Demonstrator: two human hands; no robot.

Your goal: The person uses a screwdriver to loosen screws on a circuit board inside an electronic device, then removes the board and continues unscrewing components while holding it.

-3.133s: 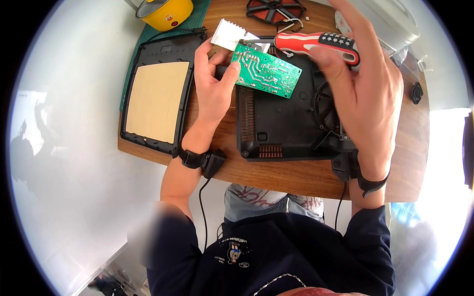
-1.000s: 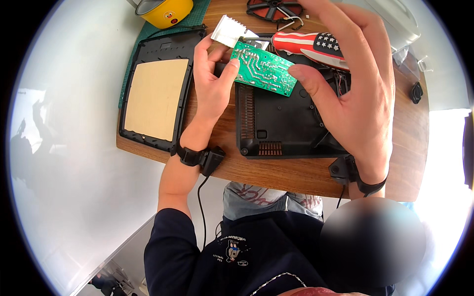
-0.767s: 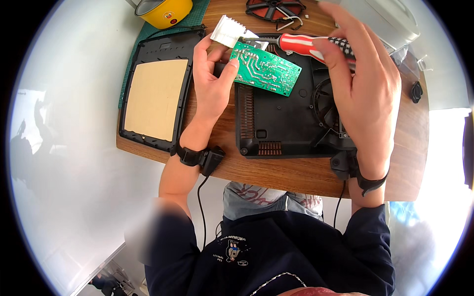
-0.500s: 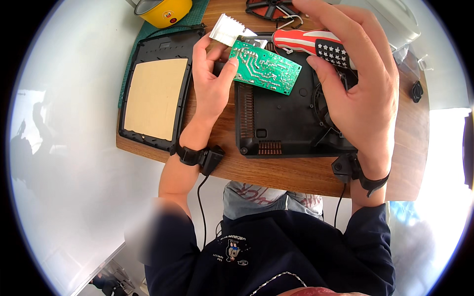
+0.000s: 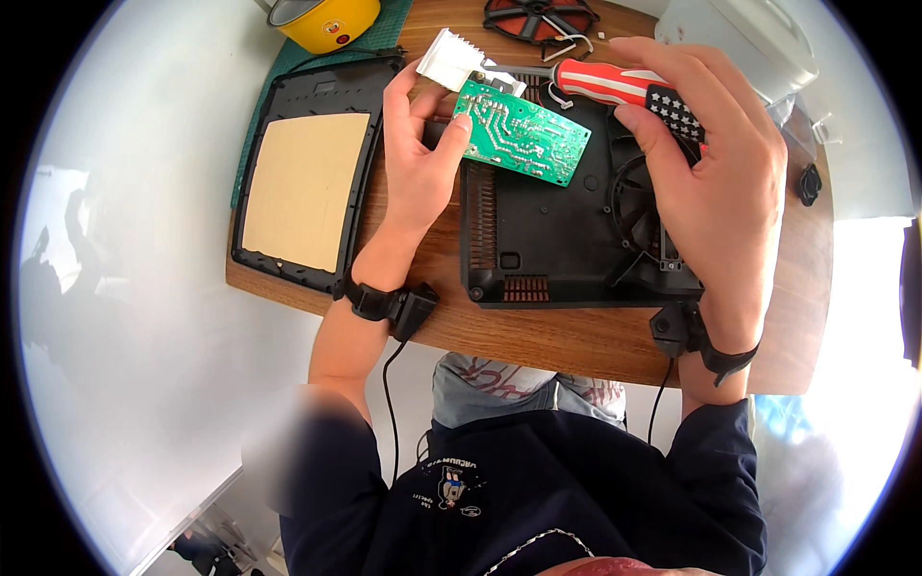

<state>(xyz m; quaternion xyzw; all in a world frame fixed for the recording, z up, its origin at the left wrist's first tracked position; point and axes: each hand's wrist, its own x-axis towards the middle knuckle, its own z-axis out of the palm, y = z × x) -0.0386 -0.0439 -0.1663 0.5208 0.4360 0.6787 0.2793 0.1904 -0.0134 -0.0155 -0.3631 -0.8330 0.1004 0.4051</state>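
Note:
My left hand (image 5: 423,163) grips a green circuit board (image 5: 528,136) by its left end, solder side up, thumb on the face. A white finned heat sink (image 5: 451,60) is joined at the board's upper left. My right hand (image 5: 720,163) is closed round the red, white and black star-patterned handle of a screwdriver (image 5: 605,84). The metal shaft points left, its tip at the heat sink's right edge; whether it sits in a screw I cannot tell. Below the board lies a black plastic housing (image 5: 538,240) with vents and a built-in fan (image 5: 634,206), partly hidden by my right hand.
Left of the housing lies a black-framed panel with a beige sheet (image 5: 305,192), partly over a green cutting mat (image 5: 389,24). A yellow pot (image 5: 331,24) stands at the back left. Far off are a round coil (image 5: 538,17) with white wires and a white container (image 5: 744,43).
The screwdriver handle has moved a little right, and its shaft now shows reaching to the heat sink. The board and my left hand have shifted slightly right.

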